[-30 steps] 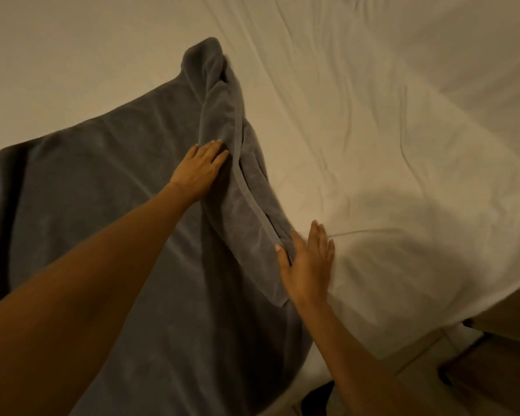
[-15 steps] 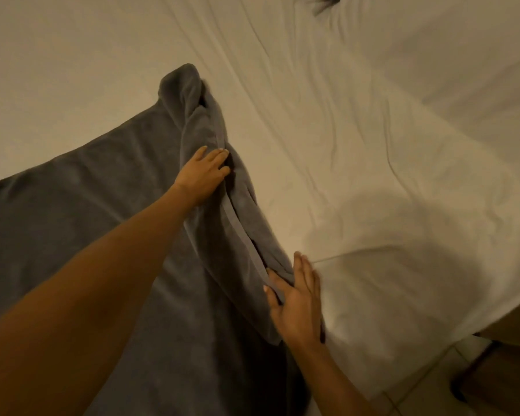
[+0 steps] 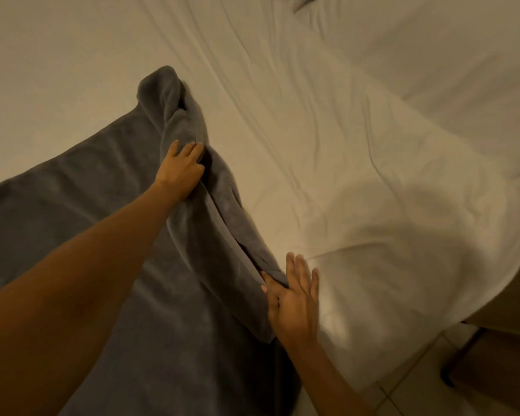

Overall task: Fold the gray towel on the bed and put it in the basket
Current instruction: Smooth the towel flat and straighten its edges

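Gray towel is spread on the bed, covering the left and lower part of the view, its right border rolled over on itself into a long ridge. That ridge is the key axis – it runs diagonally from a bunched far corner near the middle of the view down toward the near edge of the mattress. Left hand sits on the far stretch of the ridge, palm down, fingers curled over the fold; looks like a press or light pinch, can't tell if cloth is actually gripped. Right hand is at the near end, flat and spread, thumb tucked at the hem, the other fingers lying over the white sheet just beside the towel – nothing grasped. So both hands are already on the same edge, left far, right near, with the towel's bulk lying to the left of them. My read: still flattening or squaring this border, first fold not made. Next move probably carries the edge leftward across the body of the towel. Nothing on the bed blocks that; sheet is only wrinkled. Dark wooden furniture stands on the tiled floor at lower right. No basket in view.
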